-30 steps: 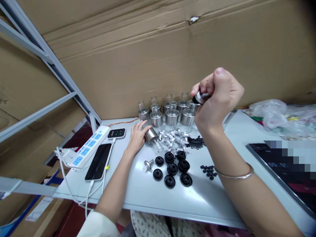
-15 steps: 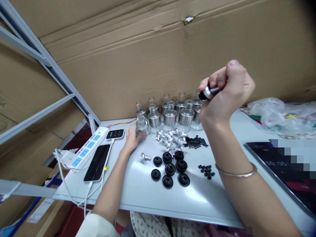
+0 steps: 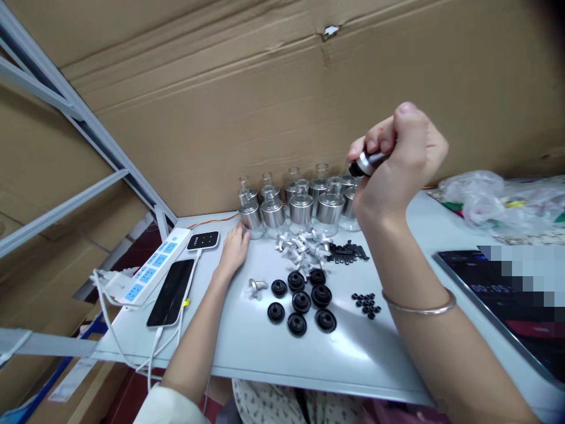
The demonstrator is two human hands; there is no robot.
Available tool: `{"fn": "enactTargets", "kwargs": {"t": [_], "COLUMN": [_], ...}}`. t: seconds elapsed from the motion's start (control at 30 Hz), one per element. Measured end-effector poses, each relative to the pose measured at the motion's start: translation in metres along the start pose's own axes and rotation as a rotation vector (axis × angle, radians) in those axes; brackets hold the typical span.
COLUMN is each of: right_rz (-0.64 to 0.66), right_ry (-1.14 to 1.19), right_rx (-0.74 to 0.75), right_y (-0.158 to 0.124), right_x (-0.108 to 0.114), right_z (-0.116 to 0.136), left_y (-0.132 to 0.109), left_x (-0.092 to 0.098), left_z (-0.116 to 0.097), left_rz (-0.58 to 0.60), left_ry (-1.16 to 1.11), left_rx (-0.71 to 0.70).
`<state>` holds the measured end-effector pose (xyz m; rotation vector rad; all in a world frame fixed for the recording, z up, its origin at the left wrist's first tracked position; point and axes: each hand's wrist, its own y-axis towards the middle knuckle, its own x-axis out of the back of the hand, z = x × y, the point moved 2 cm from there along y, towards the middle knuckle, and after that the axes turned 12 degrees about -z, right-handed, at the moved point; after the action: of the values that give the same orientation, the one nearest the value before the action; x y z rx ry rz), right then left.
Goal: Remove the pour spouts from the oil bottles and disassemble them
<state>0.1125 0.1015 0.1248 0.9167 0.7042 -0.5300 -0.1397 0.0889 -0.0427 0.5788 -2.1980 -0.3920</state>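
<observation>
My right hand is raised over the table, fingers wrapped round a black cylinder with a silver band; most of it is hidden in the fist. My left hand rests on the table, fingers stretched out beside the front left glass bottle with a steel sleeve. Whether its fingertips touch the bottle I cannot tell. More such bottles stand upright in two rows. In front lie a pile of silver spouts, black strips, black round lids, small black rings and one separate spout.
At the left are a power strip, a small white-edged device, a black phone and white cables. A large phone with a timer and clear plastic bags lie right. Cardboard backs the table.
The front left bottle, tilted before, now stands upright, and my left hand has drawn its thumb back from it. My right hand keeps the same grip; the view has shifted slightly.
</observation>
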Motion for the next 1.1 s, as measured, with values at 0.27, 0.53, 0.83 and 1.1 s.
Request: {"fn": "enactTargets", "kwargs": {"t": [0.27,0.53,0.83,1.1], "right_rz": [0.061,0.520,1.491,1.660], "right_ry": [0.000,-0.281,-1.384,-1.435], "right_rx": [-0.097,-0.307,-0.333,-0.334], "right_y": [0.007,0.004,-0.027,-0.047], "right_x": [0.002,-0.004,0.067,0.096], "right_z": [-0.003,0.022,0.000,-0.025], "left_y": [-0.015,-0.018,-0.022,-0.025], "left_x": [0.058,0.033,0.031,0.031], "left_z": [-0.040,-0.035,-0.047,-0.049], "left_rz": [0.873,0.896,0.808,0.886], "left_ry": [-0.163,-0.166,-0.081,0.022], "left_rx": [-0.041,0.045,0.105,0.019]}}
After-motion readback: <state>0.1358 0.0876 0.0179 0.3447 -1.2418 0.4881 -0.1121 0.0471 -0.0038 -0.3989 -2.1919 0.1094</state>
